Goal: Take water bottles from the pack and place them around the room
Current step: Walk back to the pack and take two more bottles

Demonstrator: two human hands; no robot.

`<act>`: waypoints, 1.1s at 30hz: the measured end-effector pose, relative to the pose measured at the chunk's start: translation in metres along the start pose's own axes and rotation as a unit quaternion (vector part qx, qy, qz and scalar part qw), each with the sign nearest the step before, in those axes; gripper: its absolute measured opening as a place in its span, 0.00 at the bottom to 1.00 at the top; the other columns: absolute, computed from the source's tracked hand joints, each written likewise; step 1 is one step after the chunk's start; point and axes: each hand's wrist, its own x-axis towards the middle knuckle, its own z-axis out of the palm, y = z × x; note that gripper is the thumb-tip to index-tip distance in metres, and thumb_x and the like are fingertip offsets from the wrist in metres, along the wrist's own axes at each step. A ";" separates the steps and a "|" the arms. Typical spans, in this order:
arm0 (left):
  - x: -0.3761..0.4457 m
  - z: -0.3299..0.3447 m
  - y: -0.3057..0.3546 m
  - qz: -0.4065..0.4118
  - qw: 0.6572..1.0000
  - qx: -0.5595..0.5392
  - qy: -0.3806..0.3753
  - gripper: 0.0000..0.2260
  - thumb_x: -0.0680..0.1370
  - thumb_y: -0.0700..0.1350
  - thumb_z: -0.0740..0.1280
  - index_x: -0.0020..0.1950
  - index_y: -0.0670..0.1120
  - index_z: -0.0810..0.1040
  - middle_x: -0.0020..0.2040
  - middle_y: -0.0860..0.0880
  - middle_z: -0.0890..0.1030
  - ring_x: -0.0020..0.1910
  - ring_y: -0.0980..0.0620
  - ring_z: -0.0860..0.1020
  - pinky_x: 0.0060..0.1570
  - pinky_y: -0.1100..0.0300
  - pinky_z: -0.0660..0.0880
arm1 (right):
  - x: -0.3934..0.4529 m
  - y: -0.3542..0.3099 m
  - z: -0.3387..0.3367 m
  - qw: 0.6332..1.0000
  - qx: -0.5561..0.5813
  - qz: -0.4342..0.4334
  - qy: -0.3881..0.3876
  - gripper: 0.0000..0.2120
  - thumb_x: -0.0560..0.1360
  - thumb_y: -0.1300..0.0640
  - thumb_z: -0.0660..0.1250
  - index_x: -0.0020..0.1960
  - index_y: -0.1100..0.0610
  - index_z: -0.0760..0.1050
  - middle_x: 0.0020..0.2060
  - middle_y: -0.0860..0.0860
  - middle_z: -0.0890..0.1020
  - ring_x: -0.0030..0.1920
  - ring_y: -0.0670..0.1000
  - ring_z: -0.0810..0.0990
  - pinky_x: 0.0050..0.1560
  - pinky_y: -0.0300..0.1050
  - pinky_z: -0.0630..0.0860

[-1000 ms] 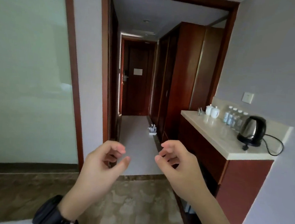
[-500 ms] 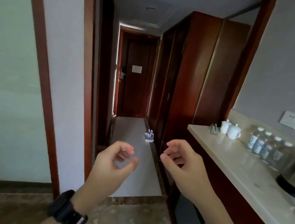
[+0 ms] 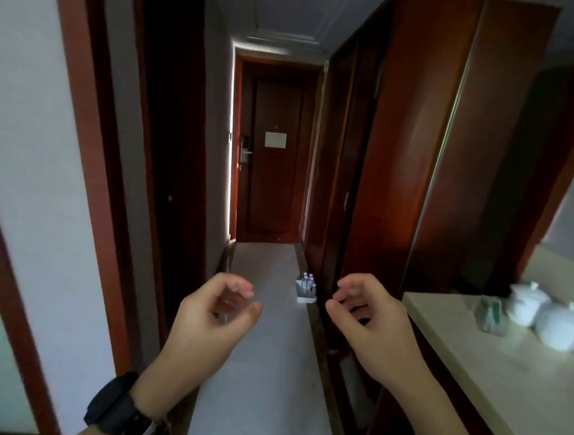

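Observation:
A small pack of water bottles (image 3: 306, 290) stands on the pale hallway floor, close to the wardrobe on the right and some way ahead of me. My left hand (image 3: 214, 313) is raised at the centre of the view, its fingers loosely curled and holding nothing; a black watch sits on that wrist. My right hand (image 3: 370, 318) hangs level with it, fingers loosely curled and also empty. The pack shows in the gap between the two hands, well beyond them.
A narrow corridor runs to a dark wooden door (image 3: 273, 154) at the far end. A tall wooden wardrobe (image 3: 403, 158) lines the right side. A stone counter (image 3: 507, 372) at right carries white lidded cups (image 3: 546, 313). A wall with a red-brown frame (image 3: 87, 167) is on the left.
I have moved forward toward the corridor, so the door, the wardrobe and the pack look nearer. The kettle and the counter's bottles have left the view. Both hands stay raised and empty.

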 end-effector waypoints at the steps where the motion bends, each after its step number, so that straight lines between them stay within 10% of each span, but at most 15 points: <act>1: 0.024 0.008 -0.009 0.000 1.000 0.000 0.004 0.13 0.67 0.53 0.71 0.46 0.46 0.80 0.44 0.53 0.82 0.42 0.53 0.82 0.45 0.55 0.79 | 0.028 0.013 0.002 1.000 0.004 -0.001 -0.002 0.10 0.73 0.54 0.74 0.51 0.47 0.76 0.43 0.44 0.82 0.45 0.44 0.81 0.45 0.41 0.79; 33: 0.742 0.218 -0.522 0.035 0.999 -0.012 -0.001 0.12 0.69 0.52 0.68 0.45 0.44 0.80 0.44 0.51 0.82 0.40 0.54 0.81 0.44 0.69 0.75 | 0.781 0.444 0.228 0.998 0.053 0.017 -0.017 0.18 0.71 0.53 0.74 0.58 0.45 0.72 0.44 0.46 0.83 0.43 0.48 0.83 0.43 0.41 0.78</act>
